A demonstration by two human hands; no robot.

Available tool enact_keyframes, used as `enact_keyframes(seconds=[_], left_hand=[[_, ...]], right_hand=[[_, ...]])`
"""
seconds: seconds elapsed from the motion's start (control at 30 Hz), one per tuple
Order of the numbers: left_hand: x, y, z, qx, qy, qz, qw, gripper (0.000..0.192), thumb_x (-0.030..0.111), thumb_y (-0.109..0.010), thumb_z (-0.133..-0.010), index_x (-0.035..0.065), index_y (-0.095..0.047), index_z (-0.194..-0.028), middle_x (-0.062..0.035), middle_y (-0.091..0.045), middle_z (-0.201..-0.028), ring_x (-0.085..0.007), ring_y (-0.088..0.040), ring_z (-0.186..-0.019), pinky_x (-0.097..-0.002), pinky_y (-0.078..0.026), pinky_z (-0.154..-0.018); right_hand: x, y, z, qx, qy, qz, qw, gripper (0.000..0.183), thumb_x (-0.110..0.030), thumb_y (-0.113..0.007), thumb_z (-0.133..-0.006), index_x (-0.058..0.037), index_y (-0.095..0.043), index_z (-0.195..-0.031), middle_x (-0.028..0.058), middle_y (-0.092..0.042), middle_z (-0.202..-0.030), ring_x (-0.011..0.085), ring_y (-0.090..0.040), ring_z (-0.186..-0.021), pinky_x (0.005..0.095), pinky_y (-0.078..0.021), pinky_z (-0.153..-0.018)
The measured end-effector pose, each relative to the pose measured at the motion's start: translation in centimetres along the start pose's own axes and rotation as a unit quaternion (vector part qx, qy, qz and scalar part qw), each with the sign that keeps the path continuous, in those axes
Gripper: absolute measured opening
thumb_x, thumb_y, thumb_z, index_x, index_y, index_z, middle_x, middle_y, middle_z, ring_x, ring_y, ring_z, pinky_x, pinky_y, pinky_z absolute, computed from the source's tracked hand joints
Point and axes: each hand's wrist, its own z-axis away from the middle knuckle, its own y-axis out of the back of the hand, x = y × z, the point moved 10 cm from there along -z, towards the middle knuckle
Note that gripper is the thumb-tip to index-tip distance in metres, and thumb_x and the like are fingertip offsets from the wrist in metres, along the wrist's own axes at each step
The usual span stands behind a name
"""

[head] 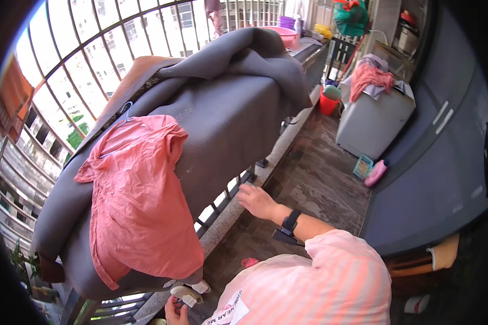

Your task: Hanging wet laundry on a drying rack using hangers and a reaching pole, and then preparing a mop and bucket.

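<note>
A salmon-pink garment (pixel 146 195) on a blue hanger (pixel 127 109) lies spread over a grey textured cover (pixel 232 109), which is draped across the balcony railing. My right hand (pixel 257 201), with a black band on the wrist, is right of the garment, above the stone ledge, fingers loosely bent and holding nothing. At the bottom edge, partly cut off, my left hand (pixel 176 312) is below the garment's hem, thumb and finger apart, with nothing seen between them. Light shoes (pixel 187 293) show just above it.
Window bars (pixel 101 32) run behind the cover. At the back are a pink basin (pixel 282 34) and a red bucket (pixel 329 101). A grey cabinet (pixel 374 118) with cloths on it stands right, near a pink bottle (pixel 376 173) on the floor. Large dark doors (pixel 423 183) line the right side.
</note>
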Motion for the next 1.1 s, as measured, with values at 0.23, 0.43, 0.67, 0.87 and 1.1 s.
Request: enact_keyframes(seconds=[0.23, 0.43, 0.67, 0.87, 1.1], left_hand=[[6.5, -13.2, -7.2, -0.229, -0.177, -0.009, 0.957, 0.04, 0.009, -0.056, -0.076, 0.0034, -0.047, -0.114, -0.0081, -0.052, -0.102, -0.0168, -0.052, -0.088, -0.027, -0.043, -0.073], [14.5, -25.2, -9.5, -0.376, -0.108, 0.168, 0.905, 0.032, 0.002, -0.057, -0.076, 0.004, -0.052, -0.108, -0.007, -0.058, -0.094, -0.0128, -0.055, -0.079, -0.0244, -0.045, -0.067], [22.2, -41.3, -10.3, -0.427, 0.251, 0.492, 0.716, 0.025, 0.013, -0.046, -0.087, 0.0067, -0.046, -0.111, -0.0079, -0.058, -0.095, -0.0196, -0.059, -0.082, -0.0292, -0.049, -0.065], [30.1, -53.1, -11.5, -0.466, 0.255, 0.463, 0.71, 0.024, 0.014, -0.048, -0.086, 0.008, -0.048, -0.109, -0.0061, -0.06, -0.093, -0.0176, -0.059, -0.079, -0.0285, -0.049, -0.064], [39.8, -64.7, -14.7, -0.511, 0.235, 0.412, 0.717, 0.022, 0.014, -0.048, -0.086, 0.0075, -0.049, -0.107, -0.0052, -0.06, -0.091, -0.0157, -0.059, -0.077, -0.0267, -0.048, -0.062]], right_hand=[[16.7, 1.6, 41.6, -0.184, -0.577, 0.034, 0.795, 0.034, -0.025, -0.059, -0.073, -0.003, -0.055, -0.099, 0.0172, -0.053, -0.097, 0.032, -0.053, -0.091, 0.0368, -0.0422, -0.08], [17.4, 10.8, 66.3, 0.494, -0.781, -0.248, 0.289, 0.034, -0.027, -0.047, -0.084, -0.0009, -0.043, -0.105, 0.0144, -0.051, -0.084, 0.0261, -0.054, -0.059, 0.0342, -0.0479, -0.048], [29.1, 16.0, 71.5, 0.615, -0.659, -0.375, 0.217, 0.024, -0.018, -0.045, -0.084, -0.0021, -0.039, -0.101, 0.0169, -0.049, -0.088, 0.0312, -0.054, -0.072, 0.0355, -0.0494, -0.057], [42.2, 20.7, 65.6, 0.575, -0.626, -0.451, 0.272, 0.022, -0.013, -0.051, -0.082, -0.0048, -0.04, -0.099, 0.0169, -0.051, -0.089, 0.0345, -0.055, -0.073, 0.0371, -0.0483, -0.056], [54.6, 32.5, 53.3, 0.557, -0.558, -0.466, 0.401, 0.021, -0.013, -0.054, -0.082, -0.0064, -0.044, -0.099, 0.0145, -0.054, -0.085, 0.0293, -0.058, -0.072, 0.0337, -0.0481, -0.058]])
